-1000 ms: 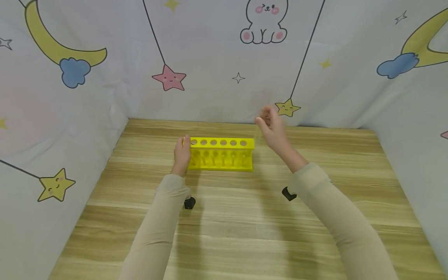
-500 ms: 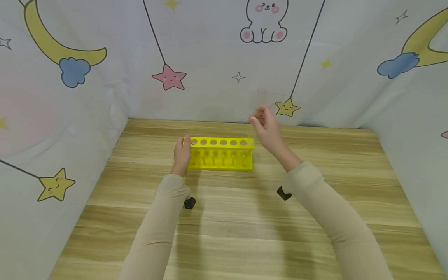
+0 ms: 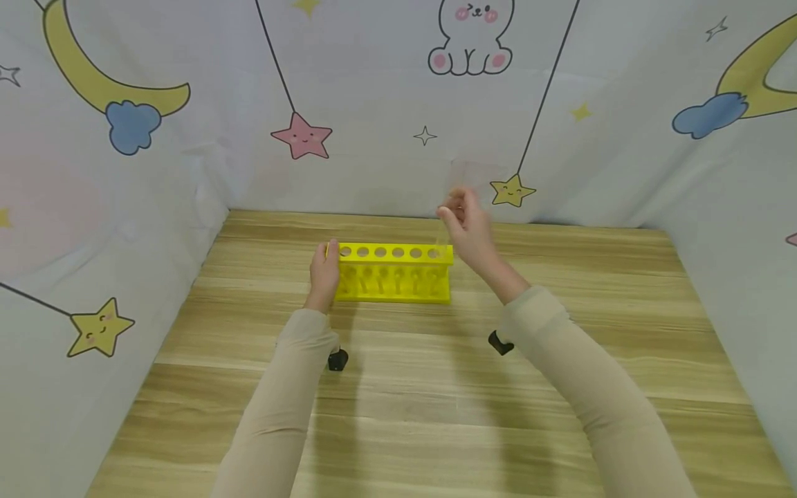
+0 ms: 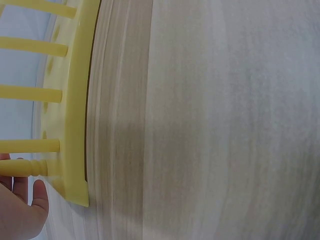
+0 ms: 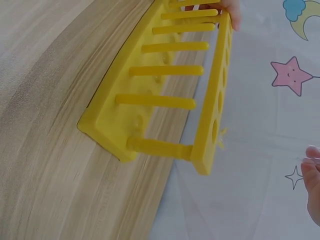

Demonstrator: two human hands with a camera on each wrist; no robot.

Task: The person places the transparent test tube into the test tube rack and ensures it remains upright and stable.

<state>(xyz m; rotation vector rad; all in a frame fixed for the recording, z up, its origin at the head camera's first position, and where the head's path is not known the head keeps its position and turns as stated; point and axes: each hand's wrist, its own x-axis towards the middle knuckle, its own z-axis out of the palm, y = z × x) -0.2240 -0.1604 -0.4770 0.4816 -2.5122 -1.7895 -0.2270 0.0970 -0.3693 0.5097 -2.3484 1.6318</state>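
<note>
A yellow test tube rack [image 3: 394, 261] stands upright on the wooden table, with a row of round holes along its top and pegs behind. My left hand [image 3: 323, 278] grips the rack's left end, thumb on the top bar; in the left wrist view, fingers of that hand [image 4: 20, 212] reach around the end post. Above the right end, my right hand [image 3: 471, 232] pinches a clear test tube [image 3: 441, 236]. The tube's lower end is at the rightmost hole; whether it has entered is hard to tell, since the tube is nearly invisible in the right wrist view.
Wood-grain table [image 3: 398, 415] spreads around the rack. White cloth [image 3: 373, 180] printed with stars, moons and a bear hangs behind and at both sides. A small black piece shows at each sleeve cuff [image 3: 535, 311].
My right hand has moved left with the test tube, from beside the rack to over its rightmost hole. The left hand and the rack have stayed in place.
</note>
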